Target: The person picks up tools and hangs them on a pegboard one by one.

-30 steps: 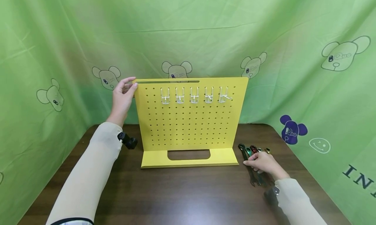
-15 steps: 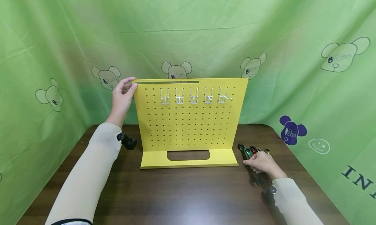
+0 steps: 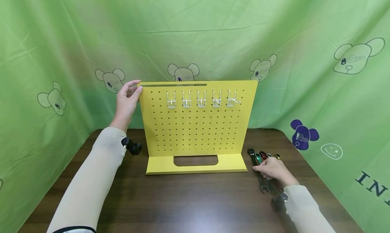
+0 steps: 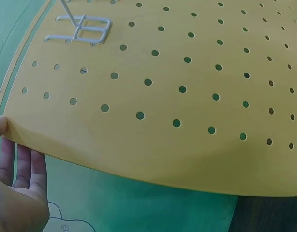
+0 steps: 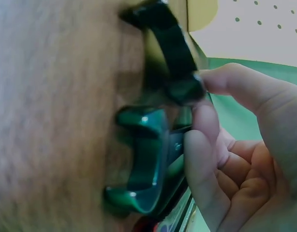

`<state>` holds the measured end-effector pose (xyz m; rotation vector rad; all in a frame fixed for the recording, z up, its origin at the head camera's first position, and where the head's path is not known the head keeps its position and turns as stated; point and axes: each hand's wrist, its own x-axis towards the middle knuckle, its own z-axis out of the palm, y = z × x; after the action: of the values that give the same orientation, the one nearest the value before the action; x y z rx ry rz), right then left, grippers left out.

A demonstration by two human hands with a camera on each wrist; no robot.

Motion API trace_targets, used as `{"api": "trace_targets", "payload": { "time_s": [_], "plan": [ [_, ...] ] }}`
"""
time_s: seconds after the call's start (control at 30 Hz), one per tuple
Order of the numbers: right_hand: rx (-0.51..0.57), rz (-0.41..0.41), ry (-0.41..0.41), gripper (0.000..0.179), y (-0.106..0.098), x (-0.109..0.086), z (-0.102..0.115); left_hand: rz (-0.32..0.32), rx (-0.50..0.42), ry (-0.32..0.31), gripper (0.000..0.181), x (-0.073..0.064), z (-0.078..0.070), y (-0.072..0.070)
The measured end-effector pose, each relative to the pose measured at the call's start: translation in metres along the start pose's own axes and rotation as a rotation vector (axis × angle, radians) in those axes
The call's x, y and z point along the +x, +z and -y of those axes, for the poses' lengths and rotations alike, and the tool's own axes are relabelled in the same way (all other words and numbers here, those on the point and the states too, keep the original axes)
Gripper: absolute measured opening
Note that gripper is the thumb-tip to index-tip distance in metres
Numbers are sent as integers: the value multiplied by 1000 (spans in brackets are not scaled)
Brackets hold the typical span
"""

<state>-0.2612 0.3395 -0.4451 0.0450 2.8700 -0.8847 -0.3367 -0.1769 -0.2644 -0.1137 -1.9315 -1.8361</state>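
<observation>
A yellow pegboard (image 3: 195, 131) stands on the table with a row of several white wire hooks (image 3: 201, 99). My left hand (image 3: 125, 102) grips its upper left corner, thumb in front and fingers behind. To the right of the board, my right hand (image 3: 274, 168) pinches a black combination wrench (image 5: 175, 43) between thumb and index finger. Its ring end points away from me, its open end towards me. Right beside it lies a green wrench (image 5: 148, 159), close under my curled fingers. My hand partly covers the red wrench (image 3: 263, 154) and the gold one (image 3: 277, 156).
A dark brown wooden table (image 3: 189, 202) carries everything. Behind and at both sides hangs a green printed curtain (image 3: 195, 33). The board's yellow base (image 3: 231, 162), with a cut-out slot, reaches forward, close to the wrenches.
The black wrench has turned slightly in my right hand, and its open end shows more clearly. My left hand and the pegboard keep their place.
</observation>
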Motion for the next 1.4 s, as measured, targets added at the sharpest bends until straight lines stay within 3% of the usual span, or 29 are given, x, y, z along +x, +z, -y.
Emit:
{"api": "trace_targets", "payload": {
  "time_s": [0.67,0.97,1.27,1.4],
  "plan": [
    [36,7,-54,24,0,-15,9,1,7,-18,37,-2,-1,-1],
    [137,9,-61,24,-1,-24,9,2,16,-11,32,-2,-3,0],
    [247,71,-160,22,-7,-32,22,15,16,-8,33,-3,-2,0],
    [235,73,-219,23,-9,-32,29,16,17,-6,33,-3,-2,0]
  ]
}}
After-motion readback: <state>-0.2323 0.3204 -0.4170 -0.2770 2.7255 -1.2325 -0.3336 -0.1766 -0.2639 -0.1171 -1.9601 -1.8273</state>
